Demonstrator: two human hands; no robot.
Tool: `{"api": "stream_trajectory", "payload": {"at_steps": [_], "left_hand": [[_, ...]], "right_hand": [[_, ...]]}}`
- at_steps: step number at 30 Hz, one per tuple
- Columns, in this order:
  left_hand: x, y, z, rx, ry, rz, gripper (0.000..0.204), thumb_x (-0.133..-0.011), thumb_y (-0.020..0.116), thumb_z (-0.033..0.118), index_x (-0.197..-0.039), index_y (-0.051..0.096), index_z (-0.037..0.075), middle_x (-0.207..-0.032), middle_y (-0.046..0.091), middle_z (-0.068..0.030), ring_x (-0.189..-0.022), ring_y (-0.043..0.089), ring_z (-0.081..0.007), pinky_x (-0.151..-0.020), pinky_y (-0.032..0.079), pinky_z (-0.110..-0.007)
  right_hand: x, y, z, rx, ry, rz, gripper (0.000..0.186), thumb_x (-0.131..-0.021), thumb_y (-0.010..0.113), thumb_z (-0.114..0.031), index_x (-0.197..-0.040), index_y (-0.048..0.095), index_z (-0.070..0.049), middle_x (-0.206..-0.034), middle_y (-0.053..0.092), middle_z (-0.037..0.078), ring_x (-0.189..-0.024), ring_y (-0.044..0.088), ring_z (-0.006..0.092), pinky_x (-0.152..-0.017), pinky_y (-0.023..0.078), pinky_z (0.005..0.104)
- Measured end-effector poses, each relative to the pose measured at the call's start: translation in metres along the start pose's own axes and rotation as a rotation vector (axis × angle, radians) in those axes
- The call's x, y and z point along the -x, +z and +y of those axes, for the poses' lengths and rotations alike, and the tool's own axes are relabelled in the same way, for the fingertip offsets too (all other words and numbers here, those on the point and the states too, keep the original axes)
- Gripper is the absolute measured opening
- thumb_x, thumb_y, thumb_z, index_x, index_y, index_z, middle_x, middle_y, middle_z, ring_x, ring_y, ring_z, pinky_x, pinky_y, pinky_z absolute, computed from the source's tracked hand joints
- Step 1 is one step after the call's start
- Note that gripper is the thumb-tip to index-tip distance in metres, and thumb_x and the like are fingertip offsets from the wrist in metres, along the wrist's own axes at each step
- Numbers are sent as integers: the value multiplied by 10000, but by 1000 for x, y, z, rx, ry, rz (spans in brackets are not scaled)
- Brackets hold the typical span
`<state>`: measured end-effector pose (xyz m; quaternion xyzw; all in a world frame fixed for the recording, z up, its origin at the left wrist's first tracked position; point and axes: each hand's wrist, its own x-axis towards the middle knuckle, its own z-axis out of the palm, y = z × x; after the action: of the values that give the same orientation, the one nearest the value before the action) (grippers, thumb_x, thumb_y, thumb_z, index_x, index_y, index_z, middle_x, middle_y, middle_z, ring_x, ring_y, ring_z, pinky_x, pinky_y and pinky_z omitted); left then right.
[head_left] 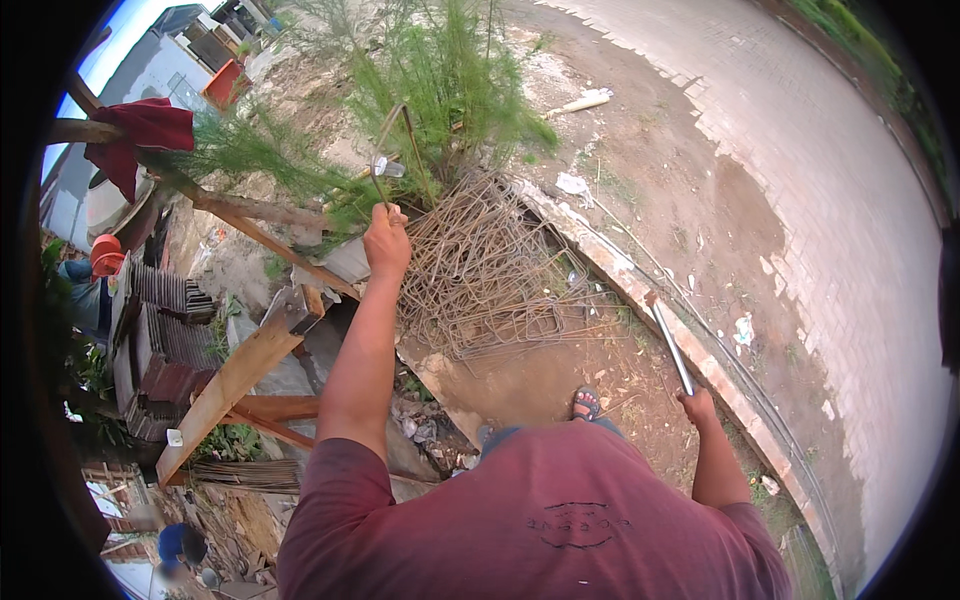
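Observation:
My left hand (386, 238), raised at the middle with fingers wrapped round it, holds up a bent steel rod (405, 130) shaped like a narrow loop, in front of green feathery branches. Below and right of it lies a tangled pile of bent steel rod frames (490, 270) on the dirt. My right hand (697, 405), lower at the right, grips a straight silvery metal bar (672, 345) that slants up and forward with a darker far end. My sandalled foot (585, 402) is on the ground between my hands and below the pile.
A timber frame (230, 385), stacked tiles (170, 300) and a red cloth (150, 135) on a pole are at left. A person in blue (182, 545) is at lower left. A concrete edge (720, 390) runs along the right, beside paving (840, 250). A small tree (440, 70) stands ahead.

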<state>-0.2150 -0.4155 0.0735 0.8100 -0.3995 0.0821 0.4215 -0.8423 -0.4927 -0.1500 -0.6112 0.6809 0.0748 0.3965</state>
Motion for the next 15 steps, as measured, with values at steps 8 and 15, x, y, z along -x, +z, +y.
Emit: {"api": "stream_trajectory", "payload": {"at_steps": [8, 15], "left_hand": [[115, 79, 28, 909, -914, -126, 192, -1000, 394, 230, -1037, 393, 42, -927, 606, -165, -835, 650, -290, -690, 575, -396], [266, 146, -9, 956, -1622, -97, 268, -1001, 364, 238, -1132, 381, 4, -969, 599, -214, -847, 643, -365, -726, 578, -472]], "right_hand": [[46, 60, 189, 115, 519, -379, 259, -807, 653, -209, -745, 591, 34, -574, 535, 100, -468, 519, 204, -422, 408, 369], [63, 35, 219, 107, 540, -525, 256, -806, 661, -205, -739, 587, 31, -574, 530, 98, -463, 510, 198, -421, 406, 367]]}}
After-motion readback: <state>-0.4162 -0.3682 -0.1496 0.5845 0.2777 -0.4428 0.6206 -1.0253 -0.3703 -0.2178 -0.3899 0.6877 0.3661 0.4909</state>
